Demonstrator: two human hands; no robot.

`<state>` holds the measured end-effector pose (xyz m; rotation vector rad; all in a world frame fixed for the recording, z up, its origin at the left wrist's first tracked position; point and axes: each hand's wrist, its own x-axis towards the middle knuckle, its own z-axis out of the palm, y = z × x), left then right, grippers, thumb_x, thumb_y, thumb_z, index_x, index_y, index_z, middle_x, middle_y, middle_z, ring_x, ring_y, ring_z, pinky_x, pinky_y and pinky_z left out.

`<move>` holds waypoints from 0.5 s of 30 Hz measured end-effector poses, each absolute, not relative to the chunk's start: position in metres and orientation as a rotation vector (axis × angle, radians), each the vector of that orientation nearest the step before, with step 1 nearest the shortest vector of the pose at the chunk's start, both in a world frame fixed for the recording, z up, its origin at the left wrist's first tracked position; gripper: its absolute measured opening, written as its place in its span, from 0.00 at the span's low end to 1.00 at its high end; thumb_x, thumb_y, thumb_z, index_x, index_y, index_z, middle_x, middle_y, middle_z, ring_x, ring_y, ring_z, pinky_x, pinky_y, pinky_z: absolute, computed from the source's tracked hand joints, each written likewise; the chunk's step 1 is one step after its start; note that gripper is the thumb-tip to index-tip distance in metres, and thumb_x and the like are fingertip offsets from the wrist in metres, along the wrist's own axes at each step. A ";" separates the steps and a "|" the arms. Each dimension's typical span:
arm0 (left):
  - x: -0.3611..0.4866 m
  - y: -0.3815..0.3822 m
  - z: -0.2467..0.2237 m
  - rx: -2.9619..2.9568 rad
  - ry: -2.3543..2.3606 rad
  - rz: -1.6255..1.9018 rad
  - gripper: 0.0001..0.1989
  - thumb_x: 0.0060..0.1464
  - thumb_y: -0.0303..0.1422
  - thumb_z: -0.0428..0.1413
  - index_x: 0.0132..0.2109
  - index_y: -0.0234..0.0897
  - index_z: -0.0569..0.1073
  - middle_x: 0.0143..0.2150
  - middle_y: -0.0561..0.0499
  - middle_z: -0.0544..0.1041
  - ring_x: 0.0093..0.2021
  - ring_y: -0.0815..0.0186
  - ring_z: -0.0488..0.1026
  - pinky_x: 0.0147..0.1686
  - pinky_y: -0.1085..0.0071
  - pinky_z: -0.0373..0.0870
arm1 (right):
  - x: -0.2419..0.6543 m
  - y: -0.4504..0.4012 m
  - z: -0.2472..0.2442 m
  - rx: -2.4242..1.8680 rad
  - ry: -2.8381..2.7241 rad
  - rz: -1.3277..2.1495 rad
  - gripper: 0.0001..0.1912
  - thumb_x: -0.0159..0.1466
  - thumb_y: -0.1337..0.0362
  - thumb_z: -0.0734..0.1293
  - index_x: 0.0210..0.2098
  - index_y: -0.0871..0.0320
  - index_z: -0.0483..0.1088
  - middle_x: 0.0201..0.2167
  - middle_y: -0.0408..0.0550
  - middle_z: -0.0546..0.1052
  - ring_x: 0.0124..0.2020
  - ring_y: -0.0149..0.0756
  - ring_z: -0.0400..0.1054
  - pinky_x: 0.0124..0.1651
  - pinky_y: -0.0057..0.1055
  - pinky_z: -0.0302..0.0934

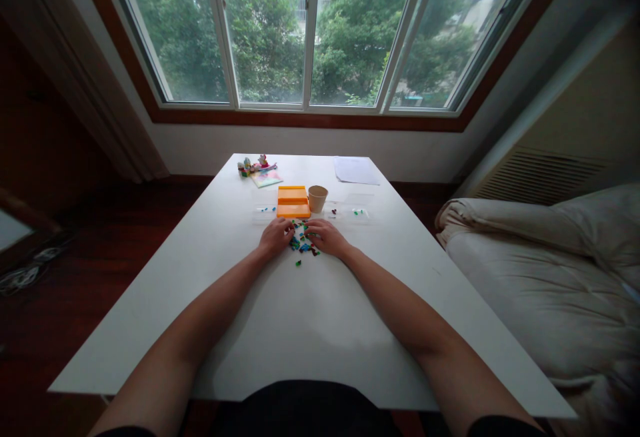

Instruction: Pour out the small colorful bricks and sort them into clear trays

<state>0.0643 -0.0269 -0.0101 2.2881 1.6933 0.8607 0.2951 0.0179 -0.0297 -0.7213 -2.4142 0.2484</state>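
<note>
Flanked at nine o'clock by left hand [275, 236], at three by right hand [327, 235] (cannot tell whether grasping): multicoloured blocky plastic pieces [305, 248]; probably light, stiff; pinch by sides.

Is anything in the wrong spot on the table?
Maybe one thing: a green piece lies alone, on the near side of the colorful pile between the left hand and the right hand. It looks like a stray.
</note>
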 end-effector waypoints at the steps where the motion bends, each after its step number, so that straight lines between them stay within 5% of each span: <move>1: 0.064 -0.027 -0.010 2.285 1.691 0.861 0.06 0.59 0.32 0.55 0.39 0.40 0.77 0.40 0.48 0.74 0.44 0.62 0.71 0.47 0.67 0.68 | 0.295 0.018 -0.029 -0.730 -2.404 0.247 0.11 0.64 0.67 0.67 0.43 0.50 0.79 0.51 0.49 0.78 0.57 0.43 0.69 0.62 0.45 0.61; 15: 0.072 -0.028 -0.012 2.462 1.443 0.767 0.17 0.61 0.26 0.50 0.48 0.44 0.81 0.46 0.45 0.74 0.50 0.59 0.70 0.55 0.61 0.68 | 0.297 0.018 -0.027 -0.855 -2.356 0.223 0.04 0.63 0.65 0.69 0.37 0.53 0.77 0.45 0.50 0.78 0.49 0.42 0.70 0.56 0.41 0.64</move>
